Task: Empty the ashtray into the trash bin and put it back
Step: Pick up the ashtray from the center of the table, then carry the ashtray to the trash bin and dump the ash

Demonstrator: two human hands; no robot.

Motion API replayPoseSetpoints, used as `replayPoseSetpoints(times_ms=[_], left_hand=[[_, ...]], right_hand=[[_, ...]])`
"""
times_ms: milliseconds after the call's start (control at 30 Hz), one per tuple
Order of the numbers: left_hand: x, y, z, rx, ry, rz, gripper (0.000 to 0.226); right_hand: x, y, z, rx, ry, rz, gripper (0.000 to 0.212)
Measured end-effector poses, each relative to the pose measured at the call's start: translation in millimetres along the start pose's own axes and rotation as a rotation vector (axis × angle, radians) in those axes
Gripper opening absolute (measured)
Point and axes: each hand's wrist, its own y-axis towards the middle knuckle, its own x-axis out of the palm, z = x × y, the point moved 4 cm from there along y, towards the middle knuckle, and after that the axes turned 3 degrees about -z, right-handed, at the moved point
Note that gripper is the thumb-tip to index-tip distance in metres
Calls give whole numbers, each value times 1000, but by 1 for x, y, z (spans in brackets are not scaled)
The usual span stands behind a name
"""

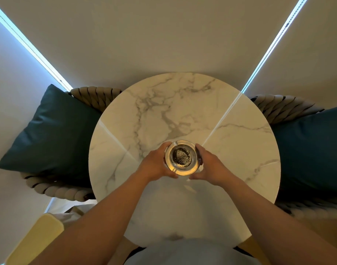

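Observation:
A round glass ashtray [182, 148] with a shiny rim and a dark heap of ash in its bowl sits near the middle of a round white marble table [183, 104]. My left hand [157, 163] wraps its left side, fingers curled along the rim. On the opposite side my right hand [208, 166] grips the rim. Both hands hold the ashtray between them. Whether it rests on the table or is lifted slightly I cannot tell. No trash bin is in view.
Two woven rope chairs flank the table, each with a dark teal cushion [49, 134] [312, 150]. Closed window blinds [163, 35] hang behind the table. A yellow object [35, 240] lies at the lower left.

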Motion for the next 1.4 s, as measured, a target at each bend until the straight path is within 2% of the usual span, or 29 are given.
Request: replayPoseSetpoints(times_ms=[333,567,800,1033,1400], left_hand=[[-13,-9,3,42,-42,58,111],[-22,-19,-12,77,-46,37,112],[-41,-26,-24,110,-30,-20,113],[-49,-39,-27,128,16,-24,113],[-5,-95,-10,98,-9,76,112]], right_hand=[[-10,-4,-18,-82,48,48,112],[8,-10,-34,-62,72,65,116],[29,-14,-52,-57,116,148,94],[43,-24,-65,-83,135,200,85],[47,-76,-47,-172,66,157,93]])
